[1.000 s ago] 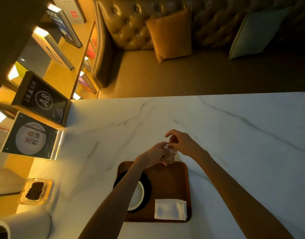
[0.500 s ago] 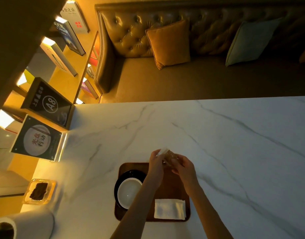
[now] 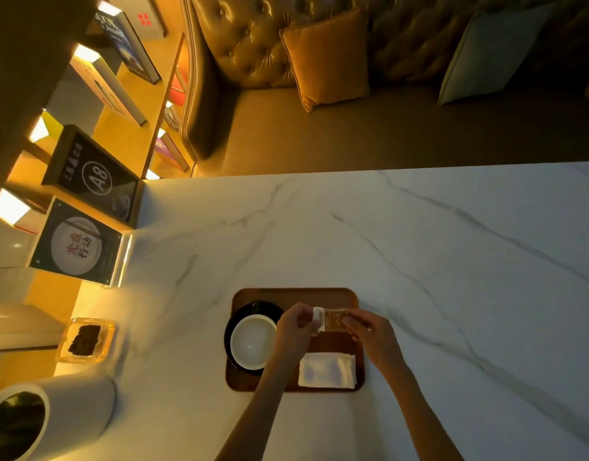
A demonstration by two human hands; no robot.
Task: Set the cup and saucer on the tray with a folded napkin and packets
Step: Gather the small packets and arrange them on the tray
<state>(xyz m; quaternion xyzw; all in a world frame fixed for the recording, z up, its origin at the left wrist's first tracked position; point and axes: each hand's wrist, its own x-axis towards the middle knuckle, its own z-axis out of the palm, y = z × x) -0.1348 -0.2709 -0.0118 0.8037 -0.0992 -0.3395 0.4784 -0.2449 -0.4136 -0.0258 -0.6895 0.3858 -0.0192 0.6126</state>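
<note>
Both hands have drawn back from the tray's far edge to above its middle; left hand and right hand pinch the packets between them, so placing them likely comes next; marble worktop, sofa beyond; wooden tray holds saucer, cup, folded napkin.

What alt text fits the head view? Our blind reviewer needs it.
Two hands, left hand and right hand, hold small packets above a wooden tray on a marble table. The tray carries a white cup on a black saucer and a folded napkin.
</note>
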